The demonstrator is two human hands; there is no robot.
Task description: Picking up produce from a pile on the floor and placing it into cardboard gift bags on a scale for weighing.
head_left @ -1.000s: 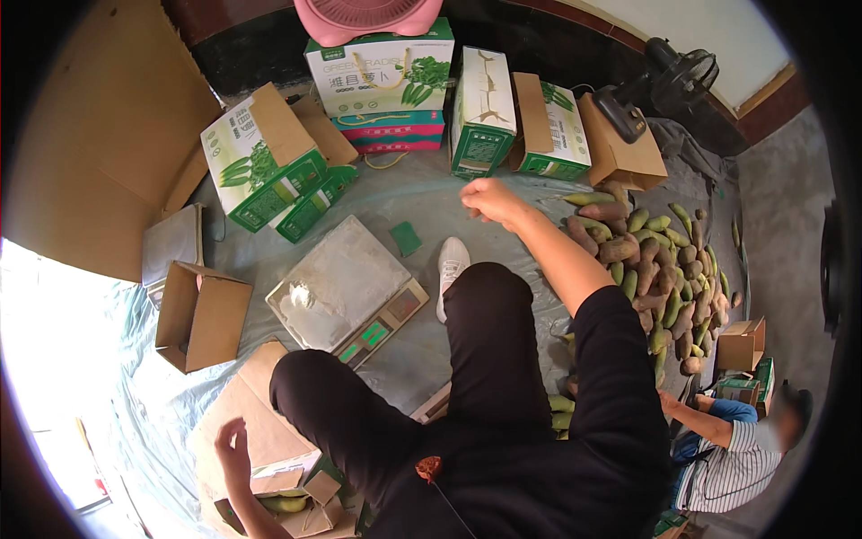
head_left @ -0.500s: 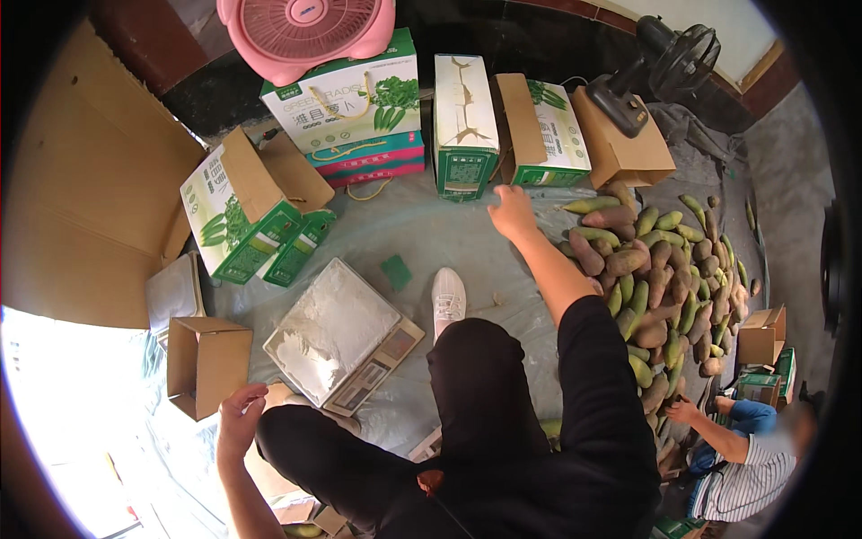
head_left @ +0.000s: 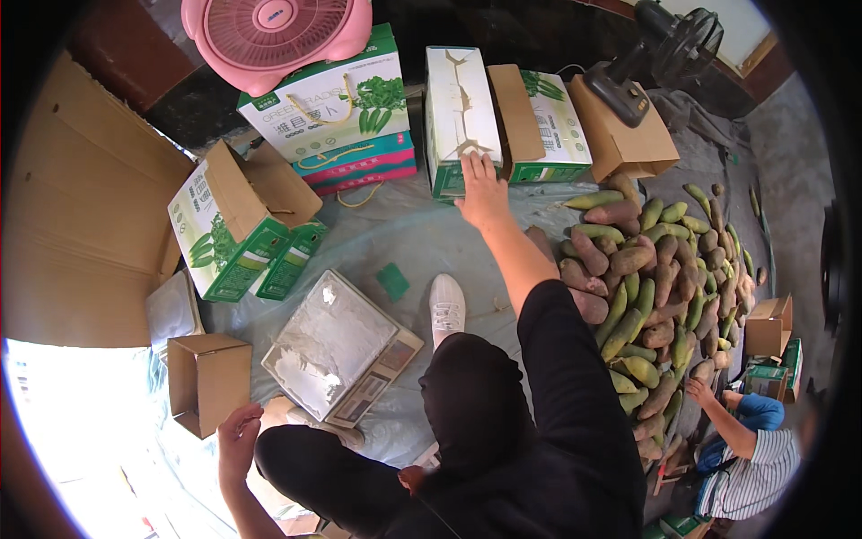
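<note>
Radishes (head_left: pixel 665 283) are left heaped — a white-and-green carton (head_left: pixel 459 103) is merely touched by the splayed right hand (head_left: pixel 485 194), the half-curled left hand (head_left: pixel 237 438) empty.

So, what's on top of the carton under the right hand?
The right hand overlaps the near end of the white-and-green carton, likely touching. A jagged brown line marks the top. The hand hides part of that end; contents aren't visible.
</note>
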